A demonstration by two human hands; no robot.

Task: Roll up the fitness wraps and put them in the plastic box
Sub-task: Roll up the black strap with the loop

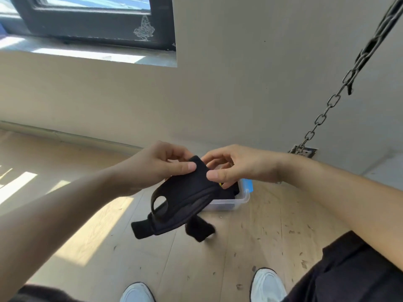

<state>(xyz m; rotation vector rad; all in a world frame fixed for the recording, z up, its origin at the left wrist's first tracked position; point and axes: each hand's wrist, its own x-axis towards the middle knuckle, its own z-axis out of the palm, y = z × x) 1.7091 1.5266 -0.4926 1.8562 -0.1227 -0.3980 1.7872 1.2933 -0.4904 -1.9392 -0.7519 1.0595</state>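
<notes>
**A:** What's nearest?

**B:** Two white shoes, the left shoe [136,293] and the right shoe [268,286], on the wooden floor [261,232].

**A:** And the wrap?

**B:** One black wrap [185,192] is up in the air above the floor, between both hands. The left grip [157,164] pinches its top corner, with the thumb on the near face and the fingers curled behind. The right grip [239,164] pinches the same top edge just beside it, thumb in front. The rest hangs below the grips, tilted down to the left. It has one round hole and two strap ends dangling.

**A:** Is it rolled?

**B:** No, it hangs loose.

**A:** The box?

**B:** One clear plastic box [229,202] sits on the floor just behind the wrap, partly hidden by it. Something dark lies inside; I can't tell how many pieces. A blue piece [248,185] shows at its far right corner.

**A:** Farther back?

**B:** A beige wall [239,83], one metal chain [327,110] slanting down to a plate at the wall, and one dark-framed window [87,29] at upper left.
</notes>
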